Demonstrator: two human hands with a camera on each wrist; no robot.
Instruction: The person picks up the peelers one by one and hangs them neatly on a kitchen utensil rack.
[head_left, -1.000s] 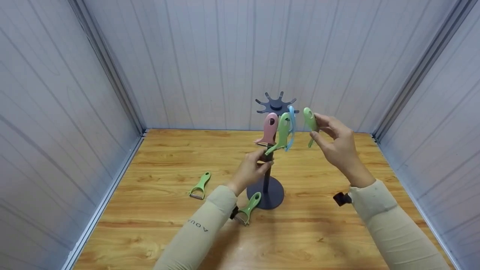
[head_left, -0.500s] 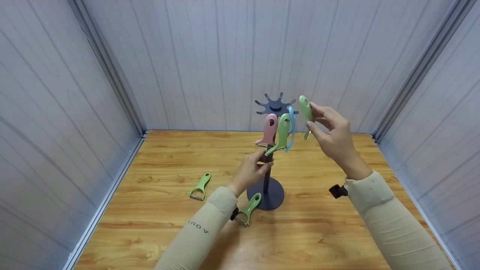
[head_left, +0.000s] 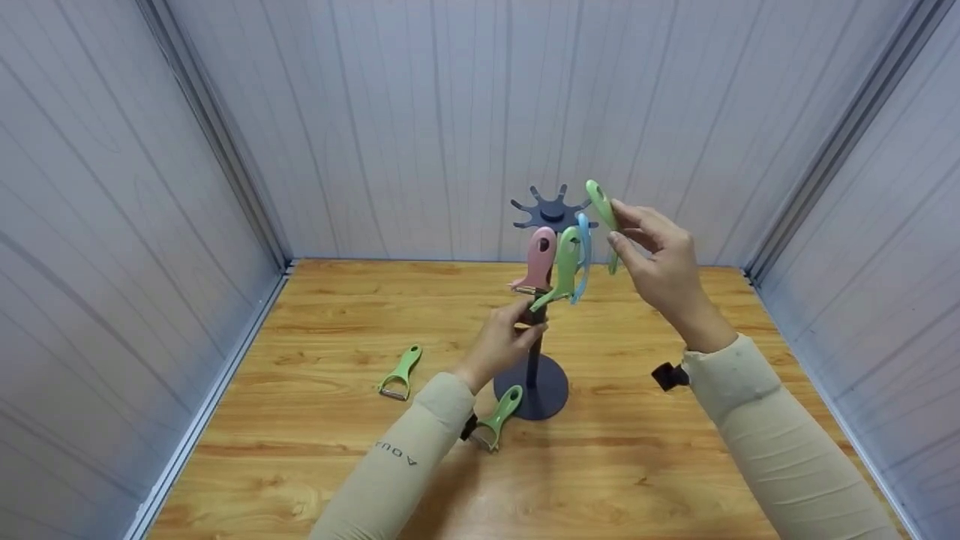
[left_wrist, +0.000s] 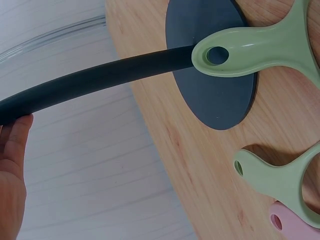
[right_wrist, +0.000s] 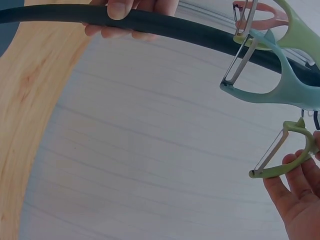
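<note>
My left hand (head_left: 504, 341) grips the dark pole (right_wrist: 185, 29) of an upright rack below its hooks; the right wrist view shows thumb and fingers round it. A pink peeler (head_left: 540, 255), a green peeler (head_left: 568, 262) and a blue peeler (right_wrist: 295, 90) hang from the rack's star-shaped top (head_left: 551, 210). My right hand (head_left: 660, 259) pinches another green peeler (head_left: 600, 201), its handle hole up and its blade end down. This peeler is tilted, its upper end close to the right-hand hooks; whether it touches one, I cannot tell.
The rack's round base (head_left: 551, 390) stands on the wooden table (head_left: 322, 315). One green peeler (head_left: 507, 409) lies against the base and another (head_left: 406, 366) farther left. A pink peeler (left_wrist: 292, 222) shows in the left wrist view. Panel walls (head_left: 390, 112) surround the table.
My right hand has moved up and to the left with its green peeler, bringing it nearer the rack's top; the peeler now leans more. My left hand stays on the pole.
</note>
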